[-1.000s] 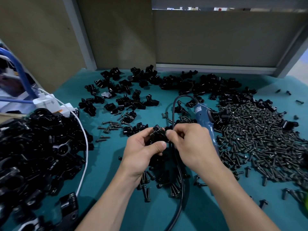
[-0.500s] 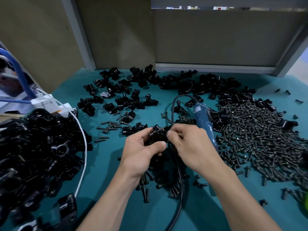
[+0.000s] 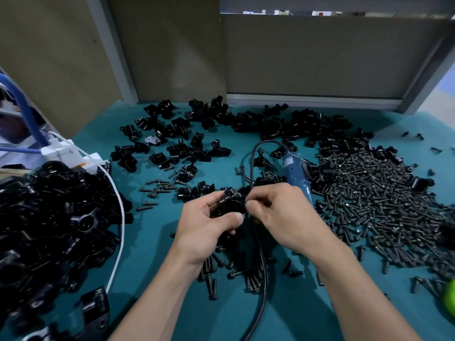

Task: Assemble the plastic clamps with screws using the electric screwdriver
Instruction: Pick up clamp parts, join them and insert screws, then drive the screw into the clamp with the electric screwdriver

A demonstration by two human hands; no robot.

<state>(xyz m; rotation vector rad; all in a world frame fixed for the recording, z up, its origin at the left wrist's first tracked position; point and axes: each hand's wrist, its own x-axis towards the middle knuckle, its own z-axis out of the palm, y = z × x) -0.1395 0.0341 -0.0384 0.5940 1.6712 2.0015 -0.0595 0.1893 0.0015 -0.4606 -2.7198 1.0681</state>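
Note:
A black plastic clamp (image 3: 231,201) is held above the middle of the teal table (image 3: 152,242), and my left hand (image 3: 206,227) grips it from below and the left. My right hand (image 3: 278,215) pinches at the clamp's right side; a screw between those fingertips is too small to make out. The blue electric screwdriver (image 3: 296,172) lies on the table just behind my right hand, its black cord (image 3: 261,279) running back under my hands. Loose black screws (image 3: 384,205) form a wide heap to the right.
A big pile of black clamps (image 3: 49,225) fills the left side, with a white cable (image 3: 118,230) curving past it. Loose clamp parts (image 3: 187,141) are scattered across the back of the table. More screws (image 3: 229,274) lie under my wrists. Tan panels wall the back.
Both hands stay on the clamp in the same place; only the fingers have shifted slightly. The screwdriver has not moved.

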